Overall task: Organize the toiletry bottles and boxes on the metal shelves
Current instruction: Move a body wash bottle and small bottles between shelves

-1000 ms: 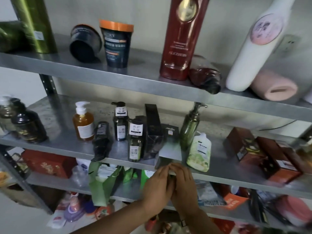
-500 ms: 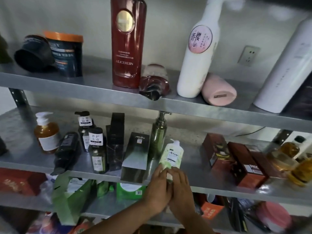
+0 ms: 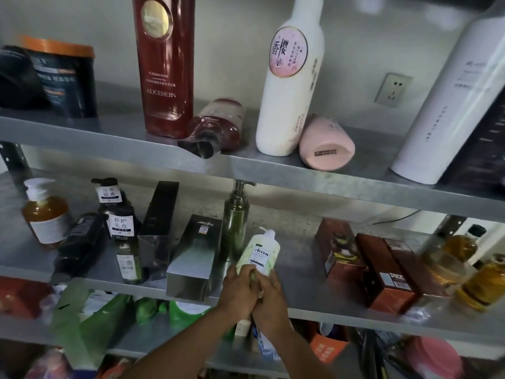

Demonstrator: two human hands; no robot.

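Pale green bottle (image 3: 260,251) sits tilted near the front of the middle shelf (image 3: 300,287), between a silver box (image 3: 191,258) and red boxes (image 3: 382,272). Left hand (image 3: 239,289) and right hand (image 3: 272,296) clasp its base, fingers curled round it.

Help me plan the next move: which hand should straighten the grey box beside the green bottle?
Left, probably. Both hands hold the green bottle, but the left hand is next to the grey box; the right hand lies on the bottle's far side.
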